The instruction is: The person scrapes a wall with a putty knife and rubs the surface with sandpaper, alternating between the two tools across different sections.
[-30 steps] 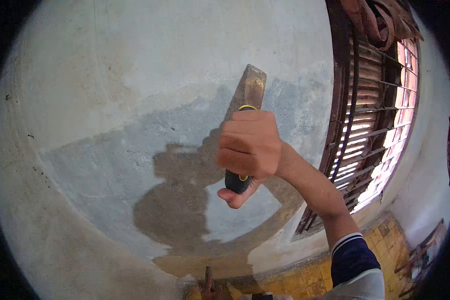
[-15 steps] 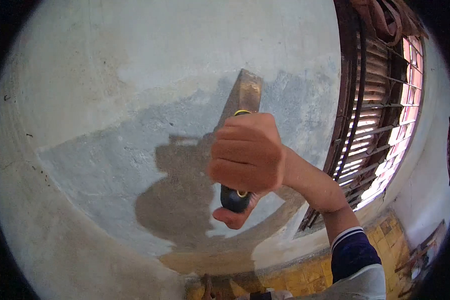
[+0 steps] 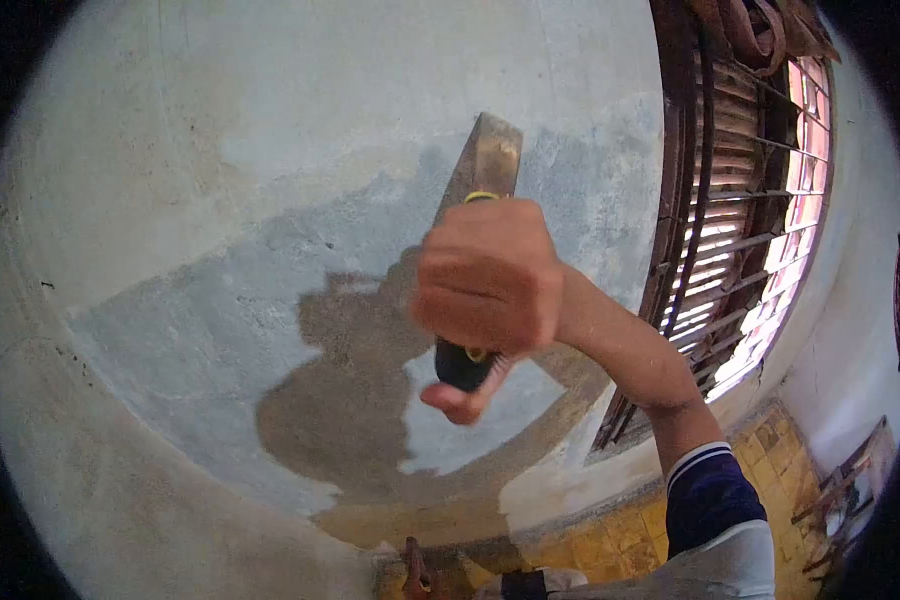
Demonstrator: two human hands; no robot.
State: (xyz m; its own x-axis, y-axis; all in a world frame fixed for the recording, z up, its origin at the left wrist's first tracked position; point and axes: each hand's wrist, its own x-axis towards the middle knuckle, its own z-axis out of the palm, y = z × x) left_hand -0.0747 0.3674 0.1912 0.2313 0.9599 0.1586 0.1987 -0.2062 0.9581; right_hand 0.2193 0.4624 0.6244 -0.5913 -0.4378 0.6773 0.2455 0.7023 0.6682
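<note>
My right hand is in a fist, raised in front of the wall, with its back and knuckles toward me. It grips the black, yellow-trimmed handle of a scraper, whose lower end shows under the fist by my thumb. The flat metal scraper blade points up, its tip over the upper edge of a grey-blue patch on the wall. A dark shadow of my head and arm falls across this patch. My left hand is not visible.
To the right is a barred window with slatted shutters, cloth hanging at its top. Yellow floor tiles run along the wall's foot. Assorted items stand at the lower right. A narrow brown shape shows at the bottom edge.
My right hand and the scraper sit slightly higher in view, still gripped the same way. The window and wall have shifted a little left and up in view.
</note>
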